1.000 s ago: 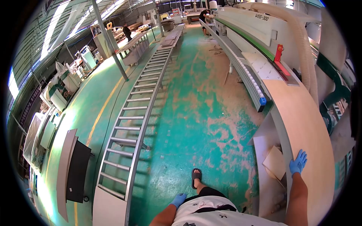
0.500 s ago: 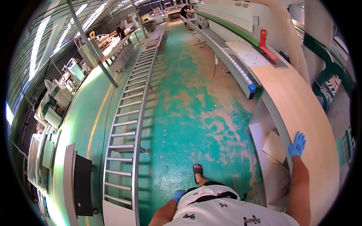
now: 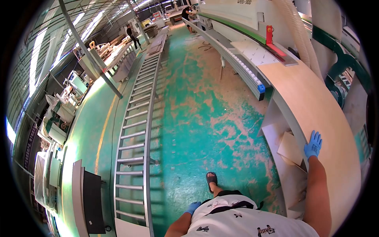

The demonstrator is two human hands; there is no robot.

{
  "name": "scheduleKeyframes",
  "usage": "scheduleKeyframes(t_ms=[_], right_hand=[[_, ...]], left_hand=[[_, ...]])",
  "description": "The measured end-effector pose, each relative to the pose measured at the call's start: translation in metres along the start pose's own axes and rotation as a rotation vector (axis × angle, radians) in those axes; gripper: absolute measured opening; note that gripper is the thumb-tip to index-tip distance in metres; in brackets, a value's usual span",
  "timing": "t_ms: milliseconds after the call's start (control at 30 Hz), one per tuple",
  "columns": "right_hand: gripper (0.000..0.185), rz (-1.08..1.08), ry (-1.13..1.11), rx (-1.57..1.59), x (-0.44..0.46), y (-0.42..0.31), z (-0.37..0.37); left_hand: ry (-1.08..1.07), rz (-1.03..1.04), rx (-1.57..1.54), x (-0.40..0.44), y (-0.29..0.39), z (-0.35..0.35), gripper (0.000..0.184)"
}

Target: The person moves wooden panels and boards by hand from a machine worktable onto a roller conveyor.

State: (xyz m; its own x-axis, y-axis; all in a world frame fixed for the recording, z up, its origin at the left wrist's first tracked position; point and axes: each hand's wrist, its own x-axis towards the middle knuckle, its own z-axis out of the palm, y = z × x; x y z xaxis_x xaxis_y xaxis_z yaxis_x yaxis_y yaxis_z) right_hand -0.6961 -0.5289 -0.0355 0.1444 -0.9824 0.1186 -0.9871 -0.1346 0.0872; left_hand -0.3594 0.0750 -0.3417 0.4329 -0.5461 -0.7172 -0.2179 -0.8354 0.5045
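My right hand (image 3: 313, 145), in a blue glove, rests flat with fingers stretched on the near side of a long pale wood-coloured worktop (image 3: 316, 102). The worktop looks curved in this wide view and runs along my right side up to a large machine (image 3: 233, 17) marked WEG-300. My left hand (image 3: 193, 207), also gloved in blue, hangs low beside my hip; its fingers are too hidden to read. Under the worktop, loose pale boards (image 3: 291, 148) lie in an open shelf.
A roller conveyor (image 3: 133, 147) stretches away to my left on the green floor (image 3: 197, 138). Left of it stands a dark cart (image 3: 92, 201). A blue-capped roller rail (image 3: 260, 90) juts out ahead. Two people, one by the machine (image 3: 186, 15) and one farther left (image 3: 131, 34), stand in the distance.
The view has shifted slightly. The person at the far left now stands out from the bench, with legs apart. My right hand stays flat on the worktop; my left stays by my hip.
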Motion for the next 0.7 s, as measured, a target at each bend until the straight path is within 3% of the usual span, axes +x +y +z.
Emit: scheduleKeyframes(t_ms=[167, 267, 700], right_hand=[[0.087, 0.005, -0.006, 0.002, -0.002, -0.001, -0.003], [0.086, -0.002, 0.014, 0.01, -0.004, -0.001, -0.003], [0.081, -0.016, 0.034, 0.05, -0.006, -0.001, -0.007]], left_hand=[[0.014, 0.003, -0.051, -0.005, 0.003, 0.0, 0.041], [0.002, -0.126, -0.177, -0.012, 0.009, 0.0, 0.042], [0.007, 0.023, 0.006, -0.003, -0.006, 0.006, 0.044]])
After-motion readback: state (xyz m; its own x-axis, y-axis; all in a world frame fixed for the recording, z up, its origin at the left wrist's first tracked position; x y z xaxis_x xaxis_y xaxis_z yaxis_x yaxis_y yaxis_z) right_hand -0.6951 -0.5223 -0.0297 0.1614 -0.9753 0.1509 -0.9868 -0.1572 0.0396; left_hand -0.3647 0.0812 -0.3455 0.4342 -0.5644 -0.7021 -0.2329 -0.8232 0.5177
